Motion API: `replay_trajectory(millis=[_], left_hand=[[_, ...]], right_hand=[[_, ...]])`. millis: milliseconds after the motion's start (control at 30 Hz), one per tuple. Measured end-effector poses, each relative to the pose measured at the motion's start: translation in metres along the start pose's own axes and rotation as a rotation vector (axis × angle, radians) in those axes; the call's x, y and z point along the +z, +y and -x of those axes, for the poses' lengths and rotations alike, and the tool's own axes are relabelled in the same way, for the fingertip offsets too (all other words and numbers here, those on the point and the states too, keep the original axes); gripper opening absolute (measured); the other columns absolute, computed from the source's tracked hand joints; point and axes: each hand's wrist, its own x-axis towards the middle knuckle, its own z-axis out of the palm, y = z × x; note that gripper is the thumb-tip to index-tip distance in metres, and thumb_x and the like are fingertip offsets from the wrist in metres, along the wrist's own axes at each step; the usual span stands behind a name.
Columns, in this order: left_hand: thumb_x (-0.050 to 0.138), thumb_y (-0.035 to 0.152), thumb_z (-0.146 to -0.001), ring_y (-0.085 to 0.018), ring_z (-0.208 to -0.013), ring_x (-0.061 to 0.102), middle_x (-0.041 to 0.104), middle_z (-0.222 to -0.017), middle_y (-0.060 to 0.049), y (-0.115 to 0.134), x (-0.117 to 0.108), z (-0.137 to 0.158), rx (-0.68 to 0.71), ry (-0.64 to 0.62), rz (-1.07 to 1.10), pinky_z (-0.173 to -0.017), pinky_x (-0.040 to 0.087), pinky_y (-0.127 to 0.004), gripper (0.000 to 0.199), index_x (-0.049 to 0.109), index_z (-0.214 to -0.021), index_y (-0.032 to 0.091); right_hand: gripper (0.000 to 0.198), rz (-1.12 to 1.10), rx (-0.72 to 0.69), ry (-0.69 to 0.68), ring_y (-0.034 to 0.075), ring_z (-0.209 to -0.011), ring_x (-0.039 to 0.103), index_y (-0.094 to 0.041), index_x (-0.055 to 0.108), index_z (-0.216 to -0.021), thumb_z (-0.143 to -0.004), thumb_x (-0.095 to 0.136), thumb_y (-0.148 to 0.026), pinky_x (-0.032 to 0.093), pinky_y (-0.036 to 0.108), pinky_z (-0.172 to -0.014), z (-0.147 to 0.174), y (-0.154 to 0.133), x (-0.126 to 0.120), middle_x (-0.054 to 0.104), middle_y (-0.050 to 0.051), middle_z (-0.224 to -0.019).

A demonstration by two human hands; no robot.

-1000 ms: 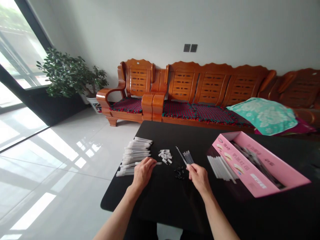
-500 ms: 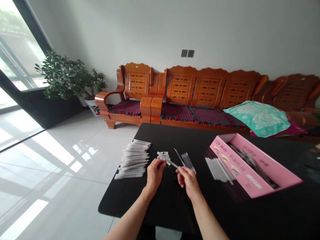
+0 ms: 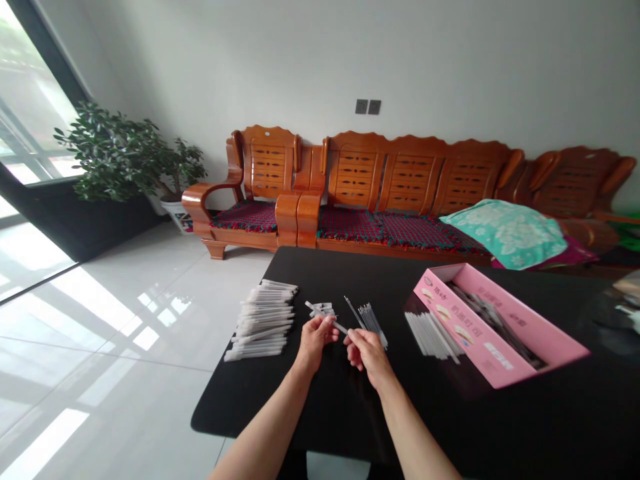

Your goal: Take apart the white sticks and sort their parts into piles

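A slim, whitish pen (image 3: 341,327) slants between my hands over the dark table. Its far end sticks out past my left hand (image 3: 317,339), whose fingers are closed around its middle. My right hand (image 3: 366,348) pinches the near end between thumb and fingertips. Just beyond the left hand lie small white caps (image 3: 327,309), partly covered by the pen and fingers. Thin pen refills (image 3: 373,321) are spread behind my right hand. To the left is a stacked row of whitish pens (image 3: 263,320). Empty-looking pale tubes (image 3: 431,333) lie side by side to the right.
A long pink box (image 3: 493,333) holding dark, slender items stands on the right of the black table (image 3: 400,413). Wooden seats (image 3: 350,177) line the wall behind, with a turquoise cloth (image 3: 510,233) on them. A potted plant (image 3: 130,160) is at the left.
My left hand has shifted from the pen's far end to its middle, nearer my right hand, so the far end now shows beyond it. The view has turned slightly right.
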Motion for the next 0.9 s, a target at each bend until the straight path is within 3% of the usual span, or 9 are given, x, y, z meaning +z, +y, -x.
replay_trajectory(millis=[167, 333, 500, 667, 900], left_hand=[[0.082, 0.047, -0.064, -0.009, -0.052, 0.058, 0.063, -0.061, -0.003, 0.004, 0.005, 0.004, 0.023, 0.01, 0.004, -0.054, 0.048, -0.021, 0.045, 0.07, -0.083, 0.008], [0.081, 0.047, -0.066, -0.009, -0.052, 0.057, 0.063, -0.061, -0.002, 0.006, 0.008, 0.007, 0.051, -0.01, 0.003, -0.054, 0.047, -0.02, 0.042, 0.07, -0.081, 0.009], [0.082, 0.045, -0.066, -0.009, -0.053, 0.058, 0.063, -0.061, -0.002, 0.009, 0.009, 0.012, 0.065, -0.013, 0.007, -0.055, 0.048, -0.02, 0.043, 0.07, -0.082, 0.008], [0.082, 0.044, -0.066, -0.009, -0.054, 0.059, 0.064, -0.063, -0.003, 0.01, 0.011, 0.017, 0.096, -0.012, 0.002, -0.057, 0.048, -0.02, 0.04, 0.069, -0.081, 0.008], [0.083, 0.041, -0.065, -0.008, -0.056, 0.059, 0.064, -0.065, -0.002, 0.01, 0.016, 0.026, 0.119, -0.008, 0.046, -0.058, 0.049, -0.019, 0.039, 0.071, -0.081, 0.008]], right_hand=[[0.039, 0.011, -0.035, -0.004, 0.006, -0.038, 0.045, -0.015, 0.061, -0.077, -0.073, 0.068, -0.053, 0.022, 0.016, -0.033, 0.003, -0.006, -0.004, 0.057, -0.003, -0.05], [0.049, 0.061, -0.004, -0.033, 0.006, -0.034, 0.043, -0.014, 0.061, -0.076, -0.08, 0.056, -0.063, 0.022, 0.016, -0.031, 0.004, -0.009, -0.006, 0.057, -0.002, -0.046], [0.04, 0.034, -0.069, -0.009, 0.006, -0.036, 0.044, -0.015, 0.061, -0.077, -0.074, 0.067, -0.054, 0.023, 0.016, -0.032, 0.009, -0.014, -0.004, 0.057, -0.004, -0.049], [0.046, 0.058, -0.054, -0.017, 0.006, -0.034, 0.042, -0.013, 0.061, -0.076, -0.08, 0.057, -0.059, 0.021, 0.016, -0.03, 0.013, -0.017, -0.004, 0.055, -0.003, -0.046], [0.045, 0.049, -0.097, -0.01, 0.007, -0.035, 0.046, -0.013, 0.062, -0.079, -0.078, 0.062, -0.058, 0.024, 0.016, -0.03, 0.022, -0.018, -0.007, 0.06, -0.001, -0.05]])
